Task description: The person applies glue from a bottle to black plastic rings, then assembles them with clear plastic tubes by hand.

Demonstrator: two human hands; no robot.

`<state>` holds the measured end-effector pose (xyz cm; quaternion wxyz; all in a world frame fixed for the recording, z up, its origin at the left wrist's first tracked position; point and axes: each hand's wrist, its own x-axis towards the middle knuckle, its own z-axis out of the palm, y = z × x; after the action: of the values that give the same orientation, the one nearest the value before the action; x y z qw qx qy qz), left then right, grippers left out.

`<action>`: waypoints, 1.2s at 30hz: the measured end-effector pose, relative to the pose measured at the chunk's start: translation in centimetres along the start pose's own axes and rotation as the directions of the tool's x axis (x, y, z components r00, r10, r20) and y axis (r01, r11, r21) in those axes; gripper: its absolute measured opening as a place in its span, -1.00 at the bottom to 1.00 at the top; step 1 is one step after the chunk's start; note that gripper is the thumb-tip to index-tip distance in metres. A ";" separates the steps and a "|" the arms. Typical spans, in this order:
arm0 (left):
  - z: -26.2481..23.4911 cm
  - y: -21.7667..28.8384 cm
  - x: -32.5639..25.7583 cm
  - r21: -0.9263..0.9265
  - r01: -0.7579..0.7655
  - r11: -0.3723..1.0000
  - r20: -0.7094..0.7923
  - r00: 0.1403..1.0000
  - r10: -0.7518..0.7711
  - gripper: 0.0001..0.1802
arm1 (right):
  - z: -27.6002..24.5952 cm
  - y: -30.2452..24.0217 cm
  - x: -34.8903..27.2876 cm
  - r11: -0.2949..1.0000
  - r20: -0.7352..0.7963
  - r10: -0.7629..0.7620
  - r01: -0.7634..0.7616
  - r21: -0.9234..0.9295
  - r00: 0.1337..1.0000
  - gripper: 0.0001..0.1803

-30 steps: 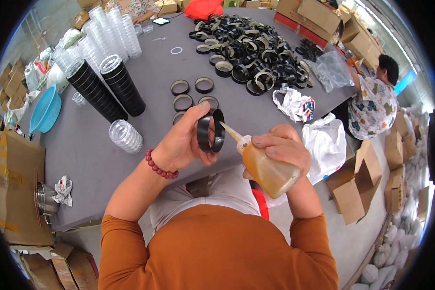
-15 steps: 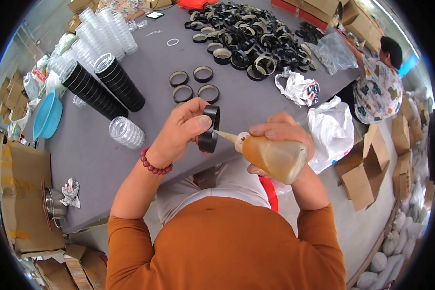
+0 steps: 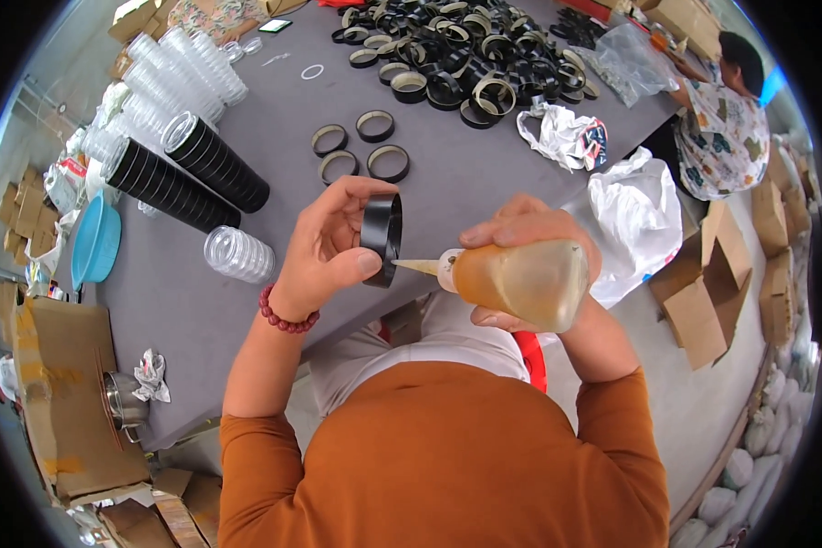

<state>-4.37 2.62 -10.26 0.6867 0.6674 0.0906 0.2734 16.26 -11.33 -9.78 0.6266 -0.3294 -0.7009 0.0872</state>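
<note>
My left hand (image 3: 327, 239) grips a black ring (image 3: 381, 241) upright on edge between thumb and fingers, above the table's near edge. In my right hand (image 3: 534, 236) is a clear squeeze bottle (image 3: 518, 283) of amber liquid, tipped sideways. Its pale pointed nozzle (image 3: 417, 266) reaches the near part of the ring's rim; whether it touches cannot be made out. Just beyond my left hand, several black rings with beige insides (image 3: 388, 163) lie on the grey table (image 3: 283, 164). To the left stand a short stack of clear plastic lids (image 3: 239, 254) and two tall black-ring stacks (image 3: 212, 163).
A large heap of black rings (image 3: 465, 55) covers the far table. Clear cup stacks (image 3: 169, 82) and a blue basin (image 3: 97, 239) are at left. Crumpled white plastic (image 3: 634, 215) and an open carton (image 3: 707, 288) lie right. A co-worker (image 3: 723, 137) sits at far right.
The ring has turned in my left hand and shifted slightly left. The bottle has levelled, its nozzle moving lower along the ring's rim. The whole view has shifted a little.
</note>
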 end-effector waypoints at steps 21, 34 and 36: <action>-0.3 -2.3 0.0 0.262 -0.571 0.778 0.184 0.821 0.540 -0.12 | -0.6 0.3 -1.4 0.885 -0.038 0.265 -0.227 0.406 0.964 -0.36; -0.5 -4.0 1.2 0.604 -0.742 0.291 0.335 0.569 0.751 -0.30 | 1.3 1.8 -3.6 0.242 -0.053 0.893 -0.377 0.894 0.447 -0.37; -0.6 -3.9 0.6 0.670 -0.617 0.414 0.210 0.692 0.691 -0.19 | 1.5 3.6 -4.8 0.032 0.089 0.900 -0.269 0.963 0.426 -0.41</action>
<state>-3.13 3.62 -13.94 0.2145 0.8403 -0.0471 0.4957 16.13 -10.89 -15.89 0.7544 -0.2203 -0.0797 0.6132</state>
